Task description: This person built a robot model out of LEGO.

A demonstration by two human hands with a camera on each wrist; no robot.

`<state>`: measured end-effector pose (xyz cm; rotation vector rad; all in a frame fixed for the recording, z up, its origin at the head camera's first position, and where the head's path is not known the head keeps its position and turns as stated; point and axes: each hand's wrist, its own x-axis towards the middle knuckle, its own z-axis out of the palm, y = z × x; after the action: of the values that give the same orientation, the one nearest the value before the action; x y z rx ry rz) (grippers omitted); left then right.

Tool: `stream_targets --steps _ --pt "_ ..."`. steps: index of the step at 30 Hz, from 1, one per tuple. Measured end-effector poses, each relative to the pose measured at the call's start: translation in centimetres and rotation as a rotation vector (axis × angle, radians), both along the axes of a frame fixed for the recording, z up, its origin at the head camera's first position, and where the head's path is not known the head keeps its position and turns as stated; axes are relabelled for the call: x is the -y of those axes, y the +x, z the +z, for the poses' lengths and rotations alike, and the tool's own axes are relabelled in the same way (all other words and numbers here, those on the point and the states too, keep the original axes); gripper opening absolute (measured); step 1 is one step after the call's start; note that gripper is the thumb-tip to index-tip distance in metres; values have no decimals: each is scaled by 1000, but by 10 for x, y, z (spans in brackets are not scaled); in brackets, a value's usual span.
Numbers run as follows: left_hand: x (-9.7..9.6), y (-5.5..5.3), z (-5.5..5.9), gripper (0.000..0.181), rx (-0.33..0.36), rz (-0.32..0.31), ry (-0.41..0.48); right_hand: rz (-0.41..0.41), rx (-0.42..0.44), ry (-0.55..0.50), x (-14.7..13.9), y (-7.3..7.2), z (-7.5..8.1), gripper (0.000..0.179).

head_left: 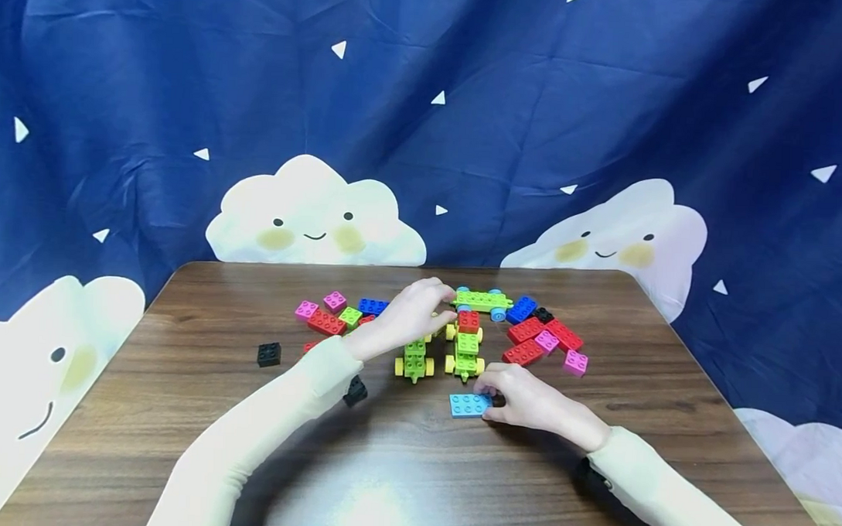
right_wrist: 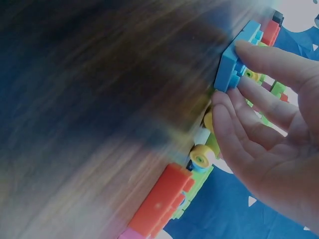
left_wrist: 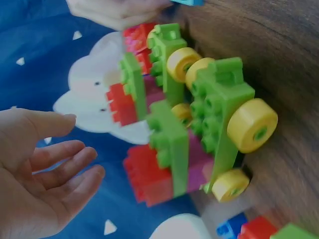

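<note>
A flat light blue brick (head_left: 466, 405) with studs lies near the middle of the table. My right hand (head_left: 531, 398) pinches its right end between thumb and fingers, seen closely in the right wrist view. Left of it stand two green toy cars with yellow wheels: the right car (head_left: 465, 362) and the left car (head_left: 414, 362). Both bear red and purple bricks in the left wrist view, where one red brick (left_wrist: 149, 174) shows nearest. My left hand (head_left: 408, 317) hovers above the left car, fingers loosely bent and holding nothing, and hides part of that car.
Behind the cars is a longer green car base (head_left: 482, 301) with blue wheels. Red, blue, pink and black bricks cluster right, such as a red brick (head_left: 524, 352). More bricks lie left, including a black brick (head_left: 268, 354) and another black piece (head_left: 355, 391) beside the left sleeve.
</note>
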<state>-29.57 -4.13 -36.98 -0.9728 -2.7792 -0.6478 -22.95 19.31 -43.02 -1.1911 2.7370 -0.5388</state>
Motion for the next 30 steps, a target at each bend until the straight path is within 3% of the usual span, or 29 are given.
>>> stream_targets --steps 6,10,13,19,23,30 --pt "48 7 10 32 -72 63 54 16 19 -5 4 0 0 27" --pt "85 15 6 32 -99 107 62 16 21 -8 5 0 0 27" --pt "111 21 -6 31 -85 140 69 15 29 -9 5 0 0 28" --pt "149 27 -40 31 -26 184 19 11 44 -11 3 -1 -1 28" --pt "162 30 -55 35 30 196 -14 13 49 -12 2 -2 -2 28" --pt "168 32 -66 35 70 213 -49 19 61 -18 2 -4 -2 28"
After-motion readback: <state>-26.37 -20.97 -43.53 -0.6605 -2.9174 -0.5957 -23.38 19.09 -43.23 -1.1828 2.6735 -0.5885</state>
